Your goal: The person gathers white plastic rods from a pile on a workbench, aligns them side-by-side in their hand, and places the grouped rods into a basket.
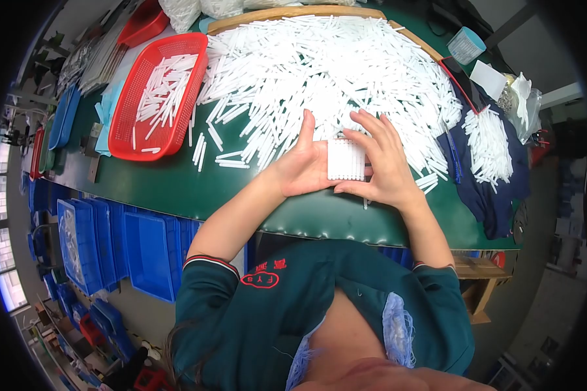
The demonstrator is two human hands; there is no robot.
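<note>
A flat row of short white plastic sticks [346, 159], lined up side by side into a small square, rests across the fingers of my left hand [301, 168]. That hand lies palm up with its thumb raised; its fingers are mostly hidden beneath the row. My right hand [392, 166] curves around the right side of the same row, thumb at the near edge and fingers at the far edge. Just beyond both hands spreads a large heap of loose white sticks [306, 72] on the green table [176, 186].
A red basket [120, 140] with more sticks stands at left. On the right, another pile of sticks [489, 150] lies on dark cloth [502, 212] beside a blue pen [453, 156]. Wooden strips [293, 12] border the heap's far side. Blue bins [151, 251] sit below the table edge.
</note>
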